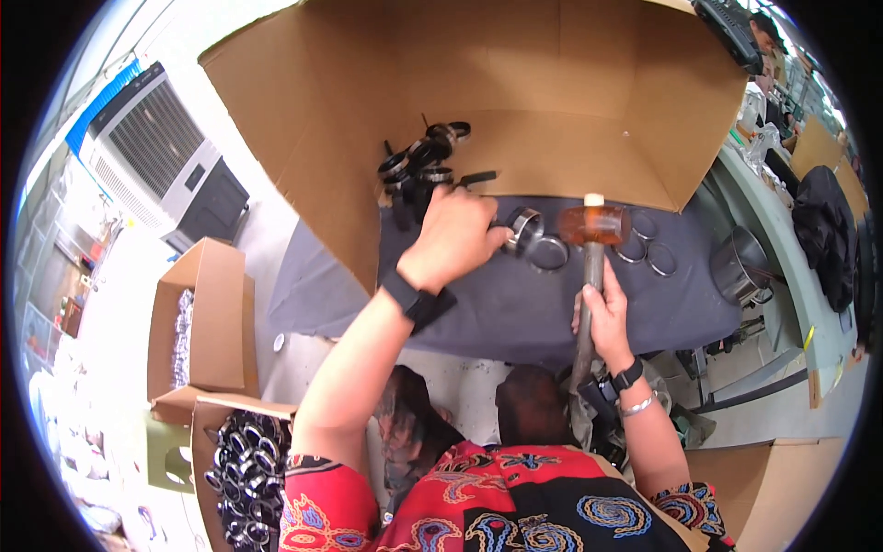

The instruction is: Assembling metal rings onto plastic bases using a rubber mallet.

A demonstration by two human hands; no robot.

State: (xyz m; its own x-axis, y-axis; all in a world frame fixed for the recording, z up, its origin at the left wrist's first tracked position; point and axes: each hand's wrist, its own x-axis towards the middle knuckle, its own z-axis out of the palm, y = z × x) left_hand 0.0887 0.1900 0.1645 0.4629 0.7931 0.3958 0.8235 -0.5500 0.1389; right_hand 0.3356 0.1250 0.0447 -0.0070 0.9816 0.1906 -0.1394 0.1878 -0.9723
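My right hand grips a mallet by its grey handle. The mallet's amber-brown head is up, over the dark cloth. My left hand is closed, thumb and fingers at a tilted metal ring with a dark part on its near side. The exact grip is partly hidden. Just beyond that hand lies a pile of black-handled rings, at the carton's left inner corner. A bare metal ring rests on the cloth beside the held one. More thin rings lie right of the mallet head.
A large open carton stands on the cloth-covered table. A metal pot is at the right edge. At lower left, a box of black ringed parts stands near another carton. An air cooler stands behind.
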